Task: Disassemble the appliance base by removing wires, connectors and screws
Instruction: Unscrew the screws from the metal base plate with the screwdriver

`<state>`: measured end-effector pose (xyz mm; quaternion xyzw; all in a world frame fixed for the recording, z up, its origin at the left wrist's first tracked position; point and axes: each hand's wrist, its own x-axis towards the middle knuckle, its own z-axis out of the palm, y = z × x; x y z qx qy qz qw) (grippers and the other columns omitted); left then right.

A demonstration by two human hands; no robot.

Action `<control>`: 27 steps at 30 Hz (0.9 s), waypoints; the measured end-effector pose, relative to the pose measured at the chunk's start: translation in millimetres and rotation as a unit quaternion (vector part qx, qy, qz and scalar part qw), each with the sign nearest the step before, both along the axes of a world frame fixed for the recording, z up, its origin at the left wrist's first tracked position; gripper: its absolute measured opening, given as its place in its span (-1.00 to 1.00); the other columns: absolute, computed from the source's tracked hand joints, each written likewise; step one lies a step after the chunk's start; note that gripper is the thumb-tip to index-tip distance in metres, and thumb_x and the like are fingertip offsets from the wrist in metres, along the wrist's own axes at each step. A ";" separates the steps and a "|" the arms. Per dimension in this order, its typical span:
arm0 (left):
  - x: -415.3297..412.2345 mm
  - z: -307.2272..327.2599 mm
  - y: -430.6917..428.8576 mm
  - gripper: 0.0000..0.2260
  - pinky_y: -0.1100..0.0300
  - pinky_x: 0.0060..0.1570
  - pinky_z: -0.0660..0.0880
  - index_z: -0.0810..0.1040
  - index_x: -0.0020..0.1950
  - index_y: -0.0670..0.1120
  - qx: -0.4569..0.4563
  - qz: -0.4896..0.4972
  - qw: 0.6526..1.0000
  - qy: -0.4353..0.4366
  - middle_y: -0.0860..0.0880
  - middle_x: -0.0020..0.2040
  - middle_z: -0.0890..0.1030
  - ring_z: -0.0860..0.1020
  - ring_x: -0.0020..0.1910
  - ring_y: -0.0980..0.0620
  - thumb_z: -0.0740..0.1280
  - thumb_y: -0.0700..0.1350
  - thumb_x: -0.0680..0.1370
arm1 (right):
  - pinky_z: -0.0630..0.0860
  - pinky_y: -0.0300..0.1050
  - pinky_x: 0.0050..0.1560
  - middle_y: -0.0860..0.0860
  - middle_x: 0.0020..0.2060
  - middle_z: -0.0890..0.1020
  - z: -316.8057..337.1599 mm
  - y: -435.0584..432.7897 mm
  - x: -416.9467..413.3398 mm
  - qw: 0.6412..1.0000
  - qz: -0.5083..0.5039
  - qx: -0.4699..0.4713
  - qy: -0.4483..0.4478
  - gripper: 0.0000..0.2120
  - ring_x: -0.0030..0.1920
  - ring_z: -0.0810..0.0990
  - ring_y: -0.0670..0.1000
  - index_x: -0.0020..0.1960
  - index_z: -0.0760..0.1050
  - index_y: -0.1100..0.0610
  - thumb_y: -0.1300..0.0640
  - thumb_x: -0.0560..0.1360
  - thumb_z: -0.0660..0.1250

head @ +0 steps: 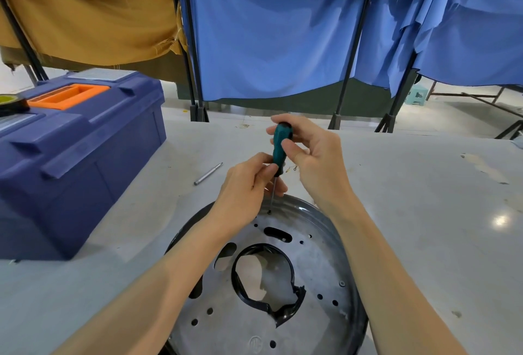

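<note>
The round metal appliance base (pixel 317 264) lies flat on the table in front of me, with several holes and a broken black plastic ring (pixel 285 312) around its central opening. A green-handled screwdriver (pixel 280 148) stands upright, its tip on a screw (pixel 270 212) near the base's far rim. My right hand (pixel 314 156) grips the top of the handle. My left hand (pixel 249 190) pinches the handle's lower end and the shaft. Another screw (pixel 342 283) sits at the base's right side.
A large blue toolbox (pixel 73 162) with an orange handle stands at the left, a tape roll (pixel 11 102) on its lid. A loose metal bit (pixel 208 174) lies on the table behind my left hand. Blue and tan cloth screens hang beyond the table's far edge.
</note>
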<state>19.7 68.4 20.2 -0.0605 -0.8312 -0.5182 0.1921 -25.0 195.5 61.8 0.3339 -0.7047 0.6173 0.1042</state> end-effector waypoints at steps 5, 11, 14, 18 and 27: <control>0.1 -0.2 2.2 -0.88 -0.04 -0.05 0.61 0.41 0.00 0.02 0.016 0.004 1.000 -0.015 -0.02 -0.26 0.67 0.65 -0.25 0.04 0.33 -0.01 0.56 | 0.54 -0.37 -0.09 0.01 0.07 0.54 -2.7 -1.4 0.2 1.000 -0.026 0.007 0.010 -0.76 0.02 0.54 -0.10 0.10 0.56 -0.07 0.18 0.49 0.42; 1.8 1.0 3.9 -0.84 -0.05 0.01 0.58 0.47 0.08 -0.05 -0.024 -0.026 0.999 -0.033 0.01 -0.20 0.67 0.65 -0.17 0.06 0.10 -0.10 0.67 | 0.59 -0.29 -0.06 0.05 -0.01 0.65 0.1 1.8 -0.1 0.999 0.013 -0.031 -0.023 -0.65 0.02 0.64 0.00 0.20 0.56 0.08 0.42 0.54 0.25; 1.2 1.4 2.2 -0.88 0.04 -0.05 0.59 0.47 0.10 -0.08 -0.001 0.001 1.000 -0.022 -0.01 -0.26 0.67 0.65 -0.24 0.07 0.28 -0.07 0.61 | 0.55 -0.35 -0.04 -0.02 0.07 0.60 -0.5 -1.4 2.6 1.000 0.015 -0.010 -0.003 -0.73 0.06 0.58 -0.16 0.13 0.56 -0.01 0.30 0.53 0.33; 1.5 2.5 3.0 -0.90 -0.03 -0.03 0.60 0.47 0.03 -0.04 -0.004 -0.005 1.000 -0.026 -0.02 -0.24 0.67 0.66 -0.24 0.05 0.26 -0.03 0.61 | 0.58 -0.23 -0.03 -0.01 0.04 0.56 -0.5 -0.9 1.0 1.000 -0.027 0.002 0.006 -0.69 -0.04 0.54 -0.16 0.13 0.58 -0.07 0.25 0.48 0.42; 2.1 2.4 3.4 -0.77 0.01 -0.08 0.62 0.44 0.12 -0.04 0.003 0.020 1.000 -0.009 0.01 -0.23 0.66 0.65 -0.25 0.08 0.32 0.04 0.55 | 0.55 -0.34 -0.06 0.00 0.07 0.55 -1.5 -1.9 1.7 1.000 -0.011 0.012 0.002 -0.74 0.05 0.56 -0.09 0.11 0.55 -0.08 0.20 0.49 0.42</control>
